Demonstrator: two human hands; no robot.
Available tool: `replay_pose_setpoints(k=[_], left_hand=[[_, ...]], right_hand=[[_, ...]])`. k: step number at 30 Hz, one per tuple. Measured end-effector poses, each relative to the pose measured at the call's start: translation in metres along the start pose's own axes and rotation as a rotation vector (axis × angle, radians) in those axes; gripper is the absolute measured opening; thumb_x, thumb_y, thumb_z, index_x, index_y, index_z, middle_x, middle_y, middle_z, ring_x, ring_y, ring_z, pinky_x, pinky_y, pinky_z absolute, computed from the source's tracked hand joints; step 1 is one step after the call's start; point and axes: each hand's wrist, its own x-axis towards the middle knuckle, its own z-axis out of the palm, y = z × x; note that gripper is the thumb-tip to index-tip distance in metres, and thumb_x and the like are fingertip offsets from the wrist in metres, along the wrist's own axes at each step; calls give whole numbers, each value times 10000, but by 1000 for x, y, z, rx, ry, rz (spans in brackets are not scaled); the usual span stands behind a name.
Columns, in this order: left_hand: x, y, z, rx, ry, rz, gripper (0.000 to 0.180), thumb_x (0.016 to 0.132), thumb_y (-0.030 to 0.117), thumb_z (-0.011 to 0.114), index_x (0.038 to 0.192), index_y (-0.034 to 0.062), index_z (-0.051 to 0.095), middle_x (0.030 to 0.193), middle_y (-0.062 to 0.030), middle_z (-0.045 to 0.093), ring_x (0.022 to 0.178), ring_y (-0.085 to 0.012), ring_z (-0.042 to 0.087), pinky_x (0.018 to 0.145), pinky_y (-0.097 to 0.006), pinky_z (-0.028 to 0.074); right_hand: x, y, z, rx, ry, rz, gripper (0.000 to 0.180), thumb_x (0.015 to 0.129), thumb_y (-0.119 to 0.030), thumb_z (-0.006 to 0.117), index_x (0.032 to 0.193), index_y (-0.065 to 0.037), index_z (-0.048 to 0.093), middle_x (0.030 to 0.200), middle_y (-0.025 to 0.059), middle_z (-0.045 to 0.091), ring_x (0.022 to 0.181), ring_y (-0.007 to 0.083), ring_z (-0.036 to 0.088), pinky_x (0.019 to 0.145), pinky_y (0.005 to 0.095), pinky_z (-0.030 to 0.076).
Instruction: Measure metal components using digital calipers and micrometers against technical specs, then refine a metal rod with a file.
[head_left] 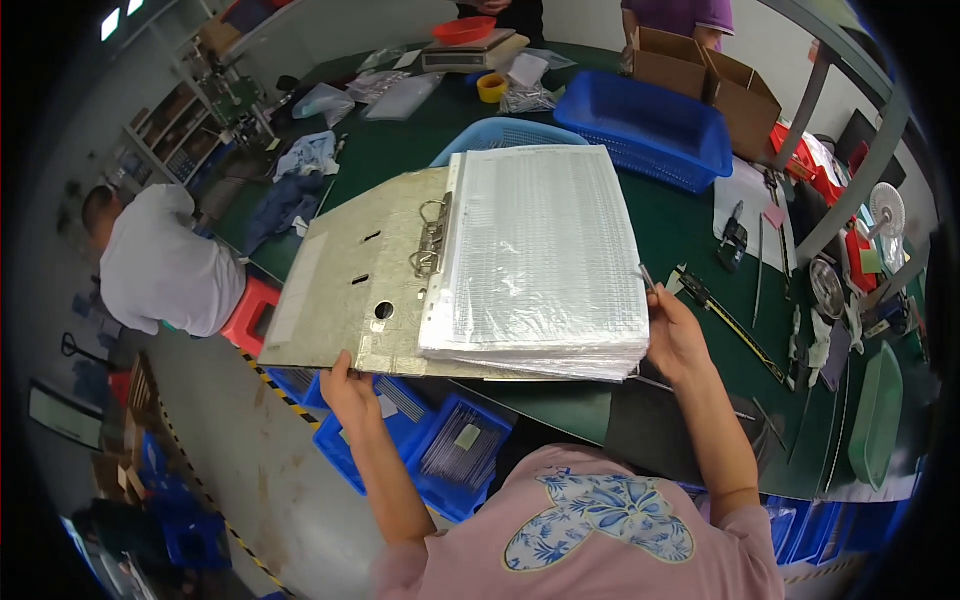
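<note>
An open ring binder (395, 290) is tilted in front of me over the table's front edge. Its worn, beige-grey cover lies to the left, and metal rings (430, 240) hold a thick stack of printed sheets in clear plastic sleeves (545, 250) on the right. My left hand (350, 392) is closed on the cover's lower edge, thumb on top. At the stack's right edge, my right hand (677, 328) is closed around the binder's side, its fingers partly hidden beneath. A slim, pen-like grey thing (647, 277) sticks up at the right fingertips.
Calipers (735, 320) lie on the green table right of the binder. Behind it stand a light-blue basket (510, 135), a dark-blue basket (645, 130) and cardboard boxes (700, 75). Blue bins (455, 455) sit below the front edge. A person in white (170, 260) sits at left.
</note>
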Motion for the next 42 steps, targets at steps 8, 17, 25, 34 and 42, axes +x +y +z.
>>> replay_pose_setpoints(k=[8,17,25,34,42], left_hand=[[-39,26,38,650,-275,742,239,770,-3,528,1003,-44,496,953,-108,507,817,-187,511,711,-257,419],[-82,-9,25,86,-496,205,729,702,263,627,1291,59,250,1221,-119,365,1131,-283,368,887,-407,387],[-105,-42,60,-173,-490,-643,701,715,529,566,1205,76,349,1177,-124,426,1078,-299,426,888,-477,370],[-103,-57,70,-480,-418,-569,524,597,221,542,1093,67,473,1051,-77,531,966,-269,518,818,-413,443],[-93,-74,58,-632,-518,-358,538,554,173,507,1073,29,494,1000,-94,554,932,-262,537,836,-392,440]], right_hand=[[3,-2,-1,86,153,-70,195,857,-219,481,730,-71,481,859,79,512,853,218,464,828,372,398],[16,9,-4,128,402,-91,222,869,-238,463,727,-70,490,782,53,497,733,156,487,717,322,433],[-4,5,22,-41,261,-249,175,862,-235,466,783,-84,505,749,16,522,652,117,501,592,263,436],[-10,11,24,8,202,-277,204,880,-240,452,749,-88,491,729,-7,495,654,102,462,582,254,415],[-46,34,41,-9,238,-417,216,872,-269,463,754,-91,493,692,-31,473,617,62,432,579,200,383]])
